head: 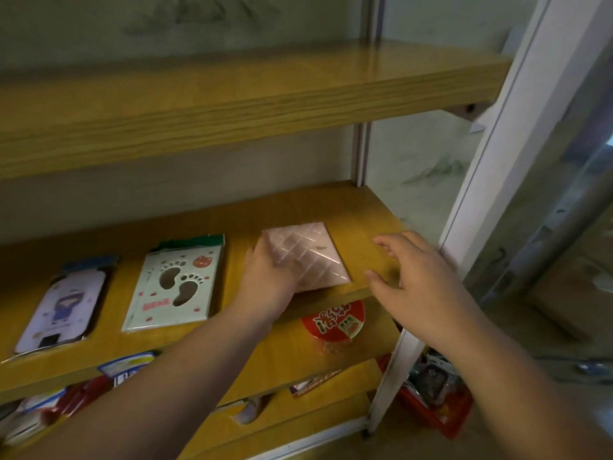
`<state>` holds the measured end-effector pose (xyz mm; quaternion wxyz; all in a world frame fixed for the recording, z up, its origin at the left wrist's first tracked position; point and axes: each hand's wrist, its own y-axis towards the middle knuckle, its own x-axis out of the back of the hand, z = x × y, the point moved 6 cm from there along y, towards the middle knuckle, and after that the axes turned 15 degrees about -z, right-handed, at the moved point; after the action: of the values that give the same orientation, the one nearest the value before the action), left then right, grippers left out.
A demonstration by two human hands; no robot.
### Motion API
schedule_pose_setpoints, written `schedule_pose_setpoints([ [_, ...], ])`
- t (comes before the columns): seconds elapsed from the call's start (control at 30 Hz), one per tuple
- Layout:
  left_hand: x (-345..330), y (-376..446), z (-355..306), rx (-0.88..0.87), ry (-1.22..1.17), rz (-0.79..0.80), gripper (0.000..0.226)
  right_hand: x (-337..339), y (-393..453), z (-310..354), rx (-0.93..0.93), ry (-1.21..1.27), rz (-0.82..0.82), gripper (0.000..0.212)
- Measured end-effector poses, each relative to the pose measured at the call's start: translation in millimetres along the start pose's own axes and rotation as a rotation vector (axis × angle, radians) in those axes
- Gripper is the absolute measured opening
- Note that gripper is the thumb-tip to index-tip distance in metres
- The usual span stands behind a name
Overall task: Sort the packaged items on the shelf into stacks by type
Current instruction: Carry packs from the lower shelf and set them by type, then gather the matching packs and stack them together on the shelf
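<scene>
Hands at the middle shelf (348, 210): left hand (268, 277) lies flat-fingered on the pink quilted packet (311, 257), right hand (418, 277) hovers just beside it, fingers spread, holding nothing.

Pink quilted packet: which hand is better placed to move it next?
Probably the left. The left hand touches the pink quilted packet at its left side; the right hand hovers open to its right, apart from it.

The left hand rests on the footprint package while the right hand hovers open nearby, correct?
No. The head view shows the left hand on the pink quilted package, not the footprint package; the right hand does hover open nearby.
</scene>
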<state>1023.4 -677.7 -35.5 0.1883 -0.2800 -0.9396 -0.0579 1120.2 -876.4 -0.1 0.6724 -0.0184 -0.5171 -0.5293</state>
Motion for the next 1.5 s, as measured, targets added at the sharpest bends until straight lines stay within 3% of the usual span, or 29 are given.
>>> schedule_pose_setpoints([
  [0.13, 22, -4, -6, -0.21, 0.233, -0.089, 0.058, -12, 2, 10, 0.028, 0.029, 0.02, 0.058],
  [0.53, 128, -25, 8, -0.528, 0.73, -0.193, 0.057, -73, 7, 98, 0.152, 0.171, 0.105, 0.055],
  [0.87, 273, -51, 48, -0.506, 0.745, -0.365, 0.056, -108, -37, 239, 0.28, 0.214, 0.137, 0.048],
  [1.17, 448, -107, 117, -0.422, 0.702, -0.481, 0.053, -144, -118, 400, 0.362, 0.253, 0.185, 0.046],
  [1.5, 670, -172, 200, -0.334, 0.746, -0.659, 0.057, -202, -231, 627, 0.534, 0.415, 0.283, 0.042],
])
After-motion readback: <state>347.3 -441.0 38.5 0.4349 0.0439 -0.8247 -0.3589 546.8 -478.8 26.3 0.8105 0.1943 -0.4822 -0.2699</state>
